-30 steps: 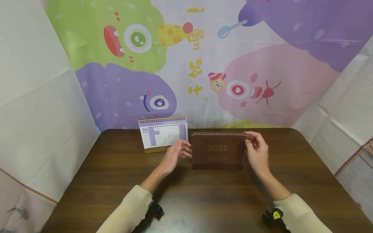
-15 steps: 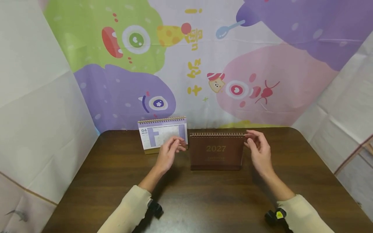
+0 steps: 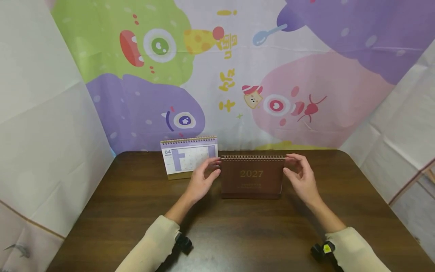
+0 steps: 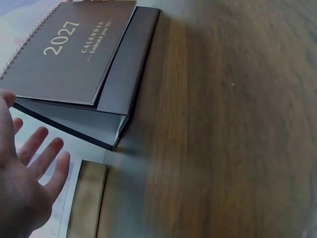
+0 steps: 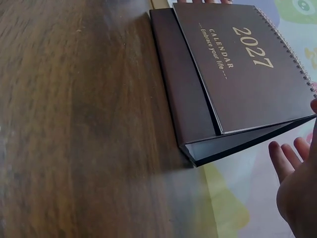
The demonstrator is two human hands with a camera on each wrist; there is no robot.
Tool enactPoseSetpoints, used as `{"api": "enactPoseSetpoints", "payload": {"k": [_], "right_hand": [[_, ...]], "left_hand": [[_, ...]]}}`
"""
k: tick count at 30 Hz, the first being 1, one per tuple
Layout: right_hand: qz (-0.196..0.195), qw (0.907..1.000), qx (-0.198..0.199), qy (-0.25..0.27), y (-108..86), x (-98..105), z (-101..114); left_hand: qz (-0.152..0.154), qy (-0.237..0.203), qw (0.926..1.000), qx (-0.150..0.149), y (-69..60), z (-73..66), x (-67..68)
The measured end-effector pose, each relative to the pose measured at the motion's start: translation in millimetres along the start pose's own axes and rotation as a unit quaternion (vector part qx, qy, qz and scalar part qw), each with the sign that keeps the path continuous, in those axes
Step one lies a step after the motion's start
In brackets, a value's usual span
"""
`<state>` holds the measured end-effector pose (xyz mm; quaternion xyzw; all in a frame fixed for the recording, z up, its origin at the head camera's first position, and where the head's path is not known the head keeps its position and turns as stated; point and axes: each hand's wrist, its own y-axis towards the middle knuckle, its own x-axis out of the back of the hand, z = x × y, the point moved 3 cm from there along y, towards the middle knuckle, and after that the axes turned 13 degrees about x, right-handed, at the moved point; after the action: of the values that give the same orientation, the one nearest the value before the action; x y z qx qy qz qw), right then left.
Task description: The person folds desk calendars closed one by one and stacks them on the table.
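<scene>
A brown desk calendar [image 3: 252, 175] marked 2027 stands upright like a tent on the table, its coil binding along the top. At its left edge is my left hand [image 3: 202, 181], thumb and index fingertips by the upper corner. My right hand [image 3: 303, 179] is at the opposite edge in much the same way. In both wrist views the other fingers [image 4: 42, 148] are spread loosely, apart from the calendar. Whether the fingertips press on it is hard to tell. Behind my left hand stands a purple and white calendar [image 3: 190, 151], open at page 04, partly hidden.
The dark wooden table [image 3: 238, 234] runs up to a cartoon-printed cloth [image 3: 231, 128] close behind both calendars. Pale cloth walls [image 3: 51, 105] flank it on either side. A gold base strip [image 4: 88, 198] of the purple calendar lies near the brown one.
My left hand drew back a little from the brown calendar, then came back to its left edge. The right hand loosened slightly and returned to the right edge. The calendars stay about where they were.
</scene>
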<state>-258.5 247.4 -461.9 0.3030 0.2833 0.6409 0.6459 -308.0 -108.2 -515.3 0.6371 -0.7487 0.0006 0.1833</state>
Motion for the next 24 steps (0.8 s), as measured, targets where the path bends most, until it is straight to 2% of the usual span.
{"api": "enactPoseSetpoints", "payload": {"k": [3,6,10,16,24], "right_hand": [[0.01,0.9999,-0.005,-0.005,-2.0,-2,-1],[0.015,0.9998,-0.007,-0.007,-3.5,-3,-2],[0.011,0.9995,-0.013,-0.026,-3.9,-3,-3],[0.012,0.9986,-0.026,-0.044,-2.7,-5,-5],[0.014,0.9983,-0.027,-0.05,-1.0,-8,-8]], "left_hand": [[0.006,0.004,0.9999,0.013,11.7,31.7,-2.6],[0.013,-0.008,0.9998,0.01,17.6,45.6,-3.7],[0.012,-0.004,0.9999,0.008,19.4,49.6,-3.7],[0.015,0.009,0.9994,0.032,18.3,51.3,-4.8],[0.01,0.013,0.9994,0.032,15.8,50.2,-3.3]]}}
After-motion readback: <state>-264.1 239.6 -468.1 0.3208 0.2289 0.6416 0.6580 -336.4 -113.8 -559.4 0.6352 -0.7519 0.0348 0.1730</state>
